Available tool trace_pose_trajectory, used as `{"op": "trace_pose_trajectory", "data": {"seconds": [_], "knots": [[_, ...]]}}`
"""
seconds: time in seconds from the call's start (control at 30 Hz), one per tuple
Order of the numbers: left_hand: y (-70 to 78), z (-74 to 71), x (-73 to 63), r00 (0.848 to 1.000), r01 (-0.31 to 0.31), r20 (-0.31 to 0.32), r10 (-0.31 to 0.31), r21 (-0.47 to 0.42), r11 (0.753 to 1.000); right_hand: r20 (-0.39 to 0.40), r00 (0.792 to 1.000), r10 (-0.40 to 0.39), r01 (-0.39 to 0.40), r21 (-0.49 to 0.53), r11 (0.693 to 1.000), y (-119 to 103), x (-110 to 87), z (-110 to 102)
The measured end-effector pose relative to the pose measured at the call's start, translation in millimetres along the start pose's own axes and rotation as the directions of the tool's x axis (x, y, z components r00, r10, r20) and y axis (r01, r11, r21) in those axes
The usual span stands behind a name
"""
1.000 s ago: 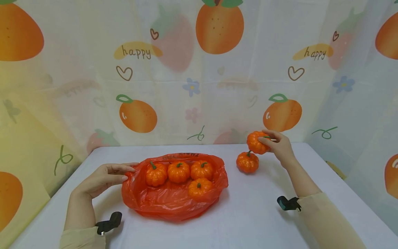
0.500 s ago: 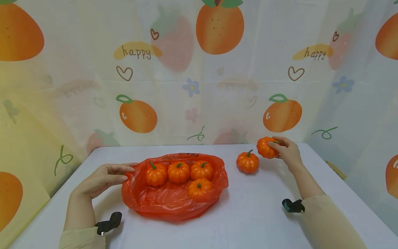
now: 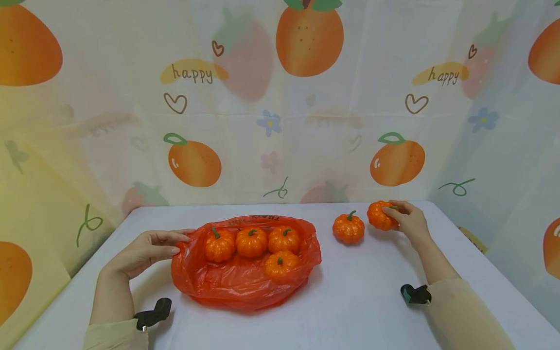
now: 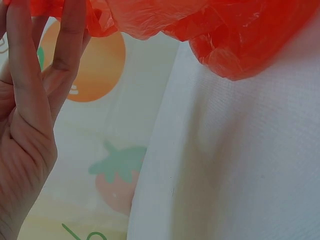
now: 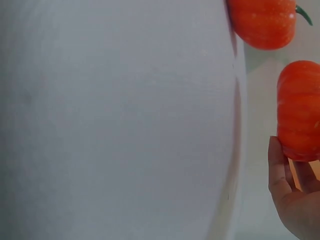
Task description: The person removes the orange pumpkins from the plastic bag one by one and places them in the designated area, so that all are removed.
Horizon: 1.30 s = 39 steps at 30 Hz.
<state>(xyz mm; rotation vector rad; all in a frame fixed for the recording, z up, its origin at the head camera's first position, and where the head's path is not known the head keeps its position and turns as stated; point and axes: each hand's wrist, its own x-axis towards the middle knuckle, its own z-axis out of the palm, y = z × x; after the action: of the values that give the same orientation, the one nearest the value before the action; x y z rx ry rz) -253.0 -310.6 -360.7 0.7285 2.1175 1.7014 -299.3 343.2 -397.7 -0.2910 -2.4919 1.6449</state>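
Note:
A red plastic bag (image 3: pixel 236 291) lies spread on the table with its mouth wide, and several small orange pumpkins (image 3: pixel 251 242) with green stems sit inside it. My left hand (image 3: pixel 142 253) pinches the bag's left rim between thumb and fingers. Toward the back right, my right hand (image 3: pixel 411 223) grips another pumpkin (image 3: pixel 380 216) from its right side, thumb in front. Just left of that one, a pumpkin (image 3: pixel 348 229) stands on the table, a narrow gap between them. In the right wrist view the fingers touch the lower end of the held pumpkin (image 5: pixel 300 110).
The white table (image 3: pixel 350 301) reaches back to a patterned curtain (image 3: pixel 323 141) printed with fruit. A black wrist camera (image 3: pixel 153 314) sits at the left cuff, another black camera (image 3: pixel 415 294) at the right cuff.
My right hand has moved right and lower with its pumpkin, from above the standing pumpkin to beside it. The left hand and the bag look the same.

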Motion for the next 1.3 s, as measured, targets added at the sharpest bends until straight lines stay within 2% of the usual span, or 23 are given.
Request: {"op": "trace_pose_trajectory", "data": {"seconds": [0.23,0.43,0.47,0.73,1.1,1.3], "knots": [[-0.7,-0.2,0.5,1.0,0.0,-0.003,0.0,0.004,1.0,-0.007,1.0,0.027,-0.027,-0.037,0.999,-8.1,-11.6,-0.8],[-0.8,0.2,0.6,1.0,0.001,-0.004,-0.001,0.011,1.0,0.011,0.999,0.034,-0.032,-0.107,0.994,-14.0,-18.1,1.4],[-0.7,0.3,0.6,1.0,0.002,-0.004,-0.002,0.011,1.0,0.033,0.999,0.029,-0.025,-0.122,0.992,-14.5,-19.1,1.3],[-1.8,0.1,0.9,1.0,0.003,-0.001,-0.003,0.005,1.0,0.07,0.996,0.063,-0.05,-0.175,0.983,-12.2,-19.9,0.8],[-2.8,-1.2,0.9,1.0,0.007,-0.005,-0.007,0.02,1.0,0.093,0.99,0.109,-0.089,-0.198,0.976,-8.3,-18.8,-0.3],[-2.3,-1.5,1.7,1.0,-0.014,0.015,0.014,0.005,1.0,0.09,0.987,0.135,-0.114,-0.207,0.972,-7.0,-19.4,-1.3]]}}
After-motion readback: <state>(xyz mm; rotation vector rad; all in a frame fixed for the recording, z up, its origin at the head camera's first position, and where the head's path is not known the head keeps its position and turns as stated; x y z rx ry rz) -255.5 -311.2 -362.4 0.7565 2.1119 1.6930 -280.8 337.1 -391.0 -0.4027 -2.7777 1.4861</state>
